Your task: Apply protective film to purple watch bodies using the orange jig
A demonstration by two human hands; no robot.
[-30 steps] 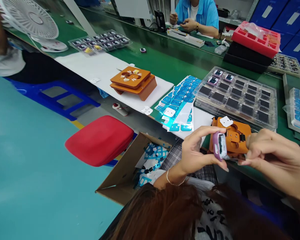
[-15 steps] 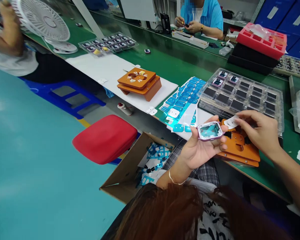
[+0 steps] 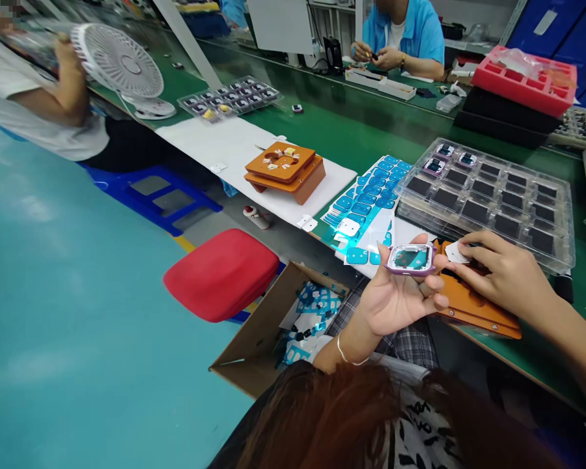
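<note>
My left hand (image 3: 399,301) holds a purple-rimmed watch case (image 3: 411,259) by its edges, palm up, its face side up with a pale inner frame and a bluish-green middle. Just to the right, my right hand (image 3: 505,270) pinches a small white backing piece (image 3: 456,253) between thumb and fingers, close to the case. Beneath the right hand lies an orange fixture (image 3: 478,303), partly hidden by both hands. Left of the case, blue adhesive sheets (image 3: 371,195) are fanned out on the table, with a white piece (image 3: 348,227) on top.
A clear tray (image 3: 483,189) with dark squares and several watch parts stands behind my right hand. Another orange fixture (image 3: 283,163) sits on white foam. A cardboard box (image 3: 254,339) of scraps and a red stool (image 3: 222,273) are below left. Co-workers sit across and at far left.
The view has shifted, so the scene sits further right. My right hand has lowered the white piece slightly and its thumb is nearer the watch case, which has tilted a little in my left hand.
</note>
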